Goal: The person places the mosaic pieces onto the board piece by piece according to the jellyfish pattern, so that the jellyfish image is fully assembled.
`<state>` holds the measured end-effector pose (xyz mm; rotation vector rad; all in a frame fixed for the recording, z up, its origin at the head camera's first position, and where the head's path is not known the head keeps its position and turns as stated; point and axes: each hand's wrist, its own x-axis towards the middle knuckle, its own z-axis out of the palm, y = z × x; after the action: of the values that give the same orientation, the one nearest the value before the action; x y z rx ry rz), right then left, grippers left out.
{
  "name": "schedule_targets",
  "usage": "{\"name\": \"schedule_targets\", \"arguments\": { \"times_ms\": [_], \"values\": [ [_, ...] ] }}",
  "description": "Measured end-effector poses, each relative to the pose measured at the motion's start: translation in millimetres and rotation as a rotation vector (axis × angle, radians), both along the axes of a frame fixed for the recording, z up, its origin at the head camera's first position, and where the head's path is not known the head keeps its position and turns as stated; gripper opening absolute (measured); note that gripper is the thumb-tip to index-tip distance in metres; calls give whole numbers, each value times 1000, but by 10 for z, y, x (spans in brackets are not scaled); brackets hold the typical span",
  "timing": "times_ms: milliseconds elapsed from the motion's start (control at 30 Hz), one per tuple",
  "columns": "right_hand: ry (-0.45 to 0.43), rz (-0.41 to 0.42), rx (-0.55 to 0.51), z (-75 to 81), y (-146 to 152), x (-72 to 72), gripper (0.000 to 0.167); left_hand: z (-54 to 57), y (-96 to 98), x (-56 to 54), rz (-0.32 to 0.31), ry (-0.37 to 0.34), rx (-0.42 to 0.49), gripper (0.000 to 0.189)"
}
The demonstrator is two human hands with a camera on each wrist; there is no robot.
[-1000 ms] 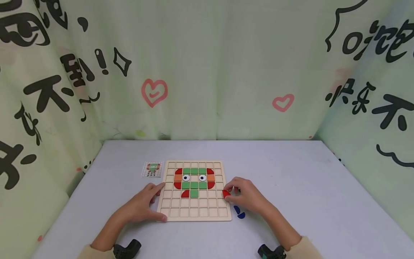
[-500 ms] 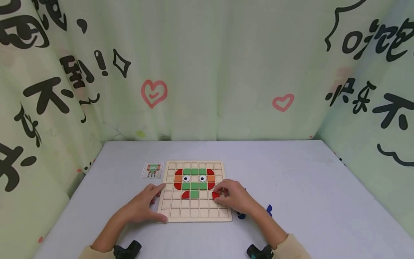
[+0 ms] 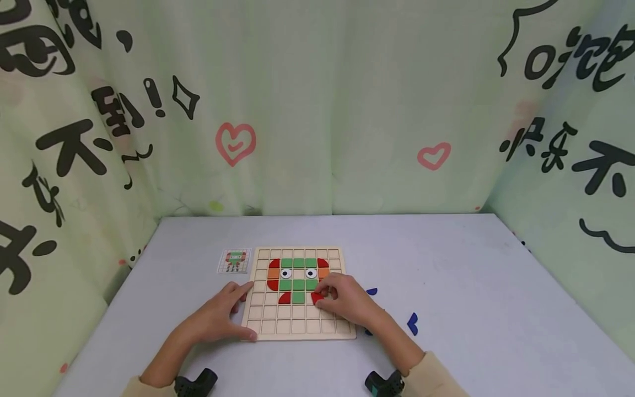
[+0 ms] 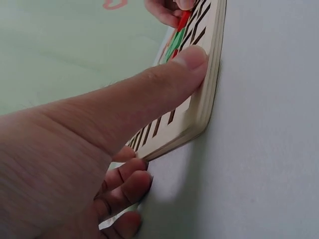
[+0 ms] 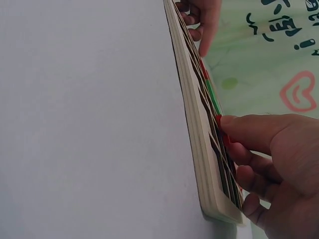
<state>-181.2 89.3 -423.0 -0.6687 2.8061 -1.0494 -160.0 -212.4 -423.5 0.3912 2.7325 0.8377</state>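
Observation:
A wooden grid board (image 3: 270, 326) lies on the table, with red, orange and green tiles and two eye tiles set in its cells. My right hand (image 3: 347, 300) pinches a red rounded tile (image 3: 316, 298) between thumb and fingertips, right at a cell beside the lower green tile (image 3: 298, 298). In the right wrist view the red tile (image 5: 219, 121) shows at the thumb tip, low over the board. My left hand (image 3: 218, 314) rests at the board's left edge. Its straight thumb (image 4: 149, 94) presses the near corner, while the other fingers (image 4: 134, 186) lie loosely bent beside the edge.
A small picture card (image 3: 234, 261) with a robot figure lies at the board's upper left. Blue tiles (image 3: 413, 323) lie on the table to the right, one partly behind my right wrist. Pale green curtains (image 3: 297, 110) hang around the table.
My right hand has moved left over the board, carrying the red tile from the right edge to beside the green tile. More blue tiles show behind it. My left hand stays put.

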Motion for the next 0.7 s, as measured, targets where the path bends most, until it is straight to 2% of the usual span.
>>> {"name": "schedule_targets", "arguments": {
  "times_ms": [267, 467, 700],
  "values": [
    [-23, 13, -5, -12, -41, 4, 12, 22, -6, 5, -3, 102, -50, 103],
    [4, 43, 19, -4, -66, 2, 12, 17, -17, -2, -24, 66, -10, 104],
    [45, 30, 56, 5, -84, 8, 11, 36, -25, 0, -38, 49, -11, 104]
  ]
}}
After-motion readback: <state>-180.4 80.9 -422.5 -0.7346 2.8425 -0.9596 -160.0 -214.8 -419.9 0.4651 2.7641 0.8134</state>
